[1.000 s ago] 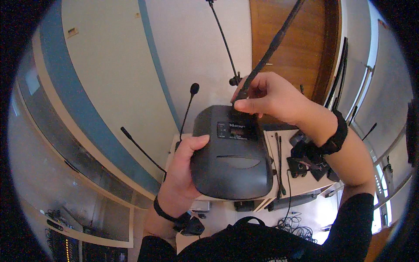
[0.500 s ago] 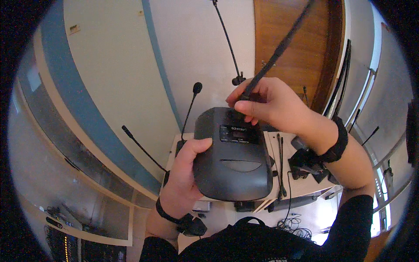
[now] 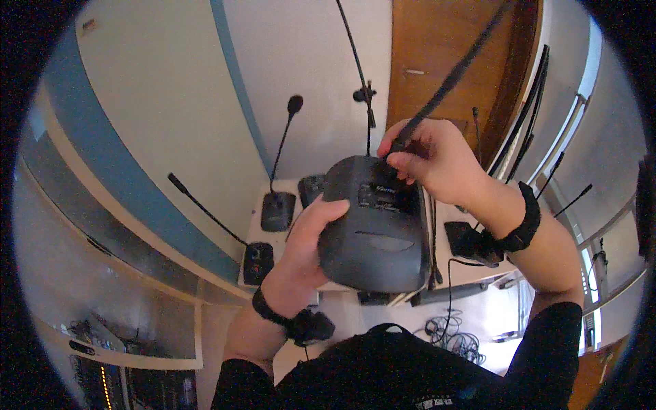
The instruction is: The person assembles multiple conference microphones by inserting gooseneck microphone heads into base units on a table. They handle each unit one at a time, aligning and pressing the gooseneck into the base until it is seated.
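Observation:
A dark grey desktop microphone base (image 3: 376, 256) with rounded edges is held up in front of me, above the table. My left hand (image 3: 304, 236) grips its left side, thumb on top and the other fingers hidden underneath. At its far end, my right hand (image 3: 444, 160) is closed around the lower end of a black gooseneck microphone stem (image 3: 454, 78). The stem slants up to the right and runs out of view at the top. Its lower tip meets the base under my fingers; whether it is seated in a socket there is hidden.
Two black gooseneck microphones, one nearer (image 3: 258, 263) and one farther (image 3: 278, 212), stand on the left of the light wooden table (image 3: 471, 275). A taller gooseneck (image 3: 355, 55) rises behind the base. Coiled black cables (image 3: 447, 338) lie below; a brown door (image 3: 437, 68) is beyond.
The base and both hands sit slightly farther right in view, the base a little higher. The view has shifted, uncovering more of the left microphones. Both grips stay as they were.

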Demonstrator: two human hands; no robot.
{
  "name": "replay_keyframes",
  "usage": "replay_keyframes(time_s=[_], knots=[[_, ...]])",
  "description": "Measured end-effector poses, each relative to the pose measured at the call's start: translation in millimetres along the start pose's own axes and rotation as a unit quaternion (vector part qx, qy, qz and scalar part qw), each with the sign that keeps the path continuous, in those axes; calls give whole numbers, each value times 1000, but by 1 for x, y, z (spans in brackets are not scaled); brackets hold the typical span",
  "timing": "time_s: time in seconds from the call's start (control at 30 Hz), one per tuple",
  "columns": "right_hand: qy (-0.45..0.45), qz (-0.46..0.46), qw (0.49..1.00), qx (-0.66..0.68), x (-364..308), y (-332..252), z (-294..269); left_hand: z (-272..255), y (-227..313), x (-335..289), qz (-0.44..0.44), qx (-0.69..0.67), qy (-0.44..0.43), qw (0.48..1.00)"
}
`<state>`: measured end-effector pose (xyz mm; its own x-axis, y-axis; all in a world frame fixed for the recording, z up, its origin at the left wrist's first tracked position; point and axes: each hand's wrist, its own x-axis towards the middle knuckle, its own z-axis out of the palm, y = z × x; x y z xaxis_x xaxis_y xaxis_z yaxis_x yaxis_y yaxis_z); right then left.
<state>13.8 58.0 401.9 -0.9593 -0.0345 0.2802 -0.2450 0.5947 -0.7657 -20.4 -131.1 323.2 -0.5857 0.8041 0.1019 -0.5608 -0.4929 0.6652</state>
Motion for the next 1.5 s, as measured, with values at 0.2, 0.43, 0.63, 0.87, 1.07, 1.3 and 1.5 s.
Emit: replay_keyframes(time_s=[0.2,0.43,0.63,0.87,1.07,1.3,1.5], knots=[[31,114,989,85,-24,109,30,-63,-82,27,-14,13,68,998],[81,226,971,14,-81,268,107,-167,-204,38,-155,-69,184,968],[63,200,972,-103,-102,326,135,-224,-277,37,-134,76,197,968],[101,157,974,-125,-99,339,151,-237,-246,36,16,666,285,690],[131,127,979,-91,-99,352,161,-233,-229,60,-26,805,290,517],[157,99,979,-84,-107,354,169,-237,-233,80,-154,803,282,502],[176,189,966,-19,-120,332,161,-258,-214,84,-195,693,284,633]])
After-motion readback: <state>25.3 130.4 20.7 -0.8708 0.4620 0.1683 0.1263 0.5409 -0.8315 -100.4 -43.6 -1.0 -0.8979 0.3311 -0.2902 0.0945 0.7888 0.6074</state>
